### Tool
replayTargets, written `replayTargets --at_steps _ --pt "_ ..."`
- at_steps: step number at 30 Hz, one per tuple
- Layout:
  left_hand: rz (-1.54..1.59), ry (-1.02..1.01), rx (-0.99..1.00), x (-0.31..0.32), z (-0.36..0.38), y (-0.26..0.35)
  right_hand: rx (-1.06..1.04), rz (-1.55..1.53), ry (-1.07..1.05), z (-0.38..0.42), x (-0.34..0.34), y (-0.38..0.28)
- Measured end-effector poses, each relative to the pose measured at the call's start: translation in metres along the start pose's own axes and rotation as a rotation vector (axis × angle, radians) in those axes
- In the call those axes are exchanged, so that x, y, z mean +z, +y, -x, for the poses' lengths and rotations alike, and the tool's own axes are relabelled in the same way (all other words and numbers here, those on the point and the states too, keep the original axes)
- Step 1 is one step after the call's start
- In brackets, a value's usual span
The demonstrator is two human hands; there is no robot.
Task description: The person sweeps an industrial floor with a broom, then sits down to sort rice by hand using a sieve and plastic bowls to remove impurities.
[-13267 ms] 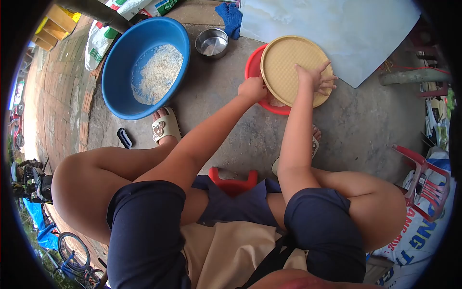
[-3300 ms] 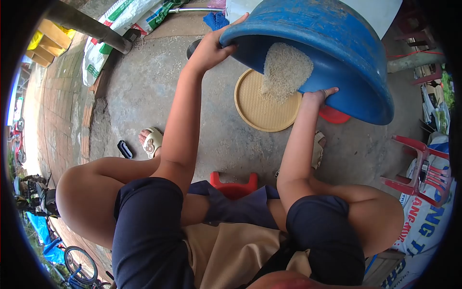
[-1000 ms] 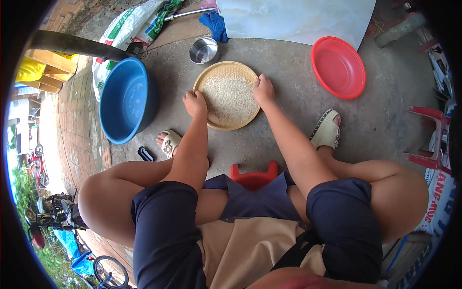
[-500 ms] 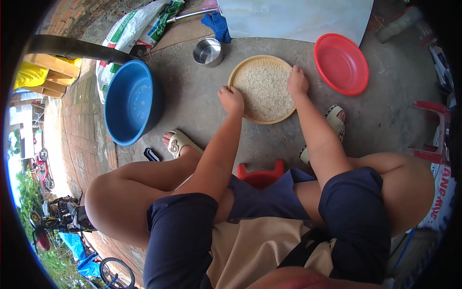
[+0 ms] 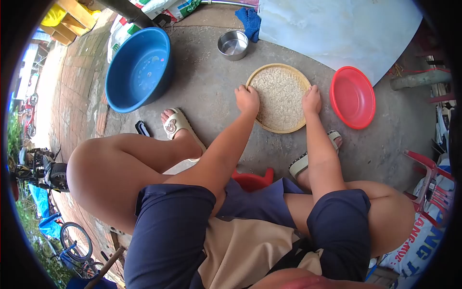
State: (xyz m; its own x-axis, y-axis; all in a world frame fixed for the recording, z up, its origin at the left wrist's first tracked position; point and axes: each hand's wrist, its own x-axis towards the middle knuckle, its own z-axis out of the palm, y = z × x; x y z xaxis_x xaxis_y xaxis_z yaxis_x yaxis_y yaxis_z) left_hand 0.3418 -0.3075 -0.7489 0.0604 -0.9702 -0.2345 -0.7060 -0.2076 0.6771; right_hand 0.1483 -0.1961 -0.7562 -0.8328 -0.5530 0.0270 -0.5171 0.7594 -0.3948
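A round, shallow winnowing tray with a pale tan rim is between my two hands. A layer of rice grains, off-white to light brown, covers nearly its whole bottom. My left hand is closed on the left side of the rim, the fingers curled over it. On the opposite side my right hand grips the rim the same way, thumb and fingers toward the far edge. The tray lies level, low over the concrete floor in front of my feet.
Right of the tray stands a red plastic basin. A steel bowl sits beyond it near a blue cloth. At the left is a large blue tub; a pale marbled sheet lies behind. A red stool shows beneath me.
My view has swung, so the floor and its basins appear shifted and rotated. Both hands keep their hold on the tray's rim, and the rice is still spread across it.
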Motion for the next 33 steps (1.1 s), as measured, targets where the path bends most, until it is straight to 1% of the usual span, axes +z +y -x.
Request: replayTargets --at_steps 2,3,5,6,7,9,10,11,14,16,17,19,22,24,26,27,28,30,32,33 --pt "-0.003 -0.017 0.044 0.006 0.001 0.001 0.013 0.020 0.020 0.000 -0.008 0.001" --pt "-0.002 -0.012 0.064 0.001 -0.009 -0.005 0.009 0.021 0.025 0.003 -0.007 -0.010" --pt "-0.048 0.059 0.145 -0.011 -0.044 -0.027 -0.002 -0.071 0.025 0.016 0.006 -0.040" --pt "-0.067 0.081 0.111 -0.031 -0.051 -0.026 -0.012 -0.143 0.018 0.026 0.012 -0.059" --pt "-0.112 0.120 0.129 -0.040 -0.068 -0.041 -0.021 -0.225 0.007 0.035 0.019 -0.076" --pt "-0.145 0.167 0.098 -0.062 -0.078 -0.051 -0.095 -0.309 -0.070 0.050 0.034 -0.098" --pt "-0.154 0.192 0.036 -0.070 -0.082 -0.057 -0.137 -0.307 -0.086 0.054 0.040 -0.102" --pt "-0.168 0.220 -0.019 -0.081 -0.087 -0.062 -0.163 -0.306 -0.089 0.054 0.042 -0.102" --pt "-0.089 0.148 -0.081 -0.064 -0.060 -0.053 -0.162 -0.257 -0.087 0.036 0.042 -0.074" --pt "-0.012 0.105 -0.071 -0.038 -0.032 -0.040 -0.103 -0.155 -0.107 0.017 0.036 -0.039" --pt "0.042 0.040 -0.078 -0.031 -0.017 -0.031 -0.071 -0.094 -0.111 0.009 0.032 -0.025" --pt "0.071 -0.007 -0.099 -0.017 -0.003 -0.016 -0.008 0.000 -0.109 0.000 0.016 -0.016" --pt "0.073 0.062 -0.016 -0.025 -0.028 -0.017 -0.012 -0.046 -0.086 0.000 0.016 -0.038" --pt "0.058 0.121 0.037 -0.048 -0.062 -0.038 -0.020 -0.118 -0.142 0.014 0.026 -0.073" --pt "-0.013 0.182 0.007 -0.082 -0.087 -0.061 -0.115 -0.215 -0.171 0.032 0.047 -0.104" --pt "-0.055 0.219 -0.012 -0.095 -0.094 -0.068 -0.159 -0.260 -0.224 0.041 0.050 -0.119" --pt "-0.059 0.233 -0.017 -0.100 -0.095 -0.070 -0.225 -0.272 -0.252 0.044 0.052 -0.123" --pt "-0.048 0.247 -0.170 -0.115 -0.098 -0.075 -0.315 -0.289 -0.279 0.042 0.060 -0.126" --pt "0.002 0.229 -0.143 -0.092 -0.088 -0.069 -0.343 -0.268 -0.259 0.024 0.060 -0.099" --pt "-0.008 0.203 -0.153 -0.079 -0.077 -0.054 -0.331 -0.253 -0.241 0.014 0.060 -0.080"
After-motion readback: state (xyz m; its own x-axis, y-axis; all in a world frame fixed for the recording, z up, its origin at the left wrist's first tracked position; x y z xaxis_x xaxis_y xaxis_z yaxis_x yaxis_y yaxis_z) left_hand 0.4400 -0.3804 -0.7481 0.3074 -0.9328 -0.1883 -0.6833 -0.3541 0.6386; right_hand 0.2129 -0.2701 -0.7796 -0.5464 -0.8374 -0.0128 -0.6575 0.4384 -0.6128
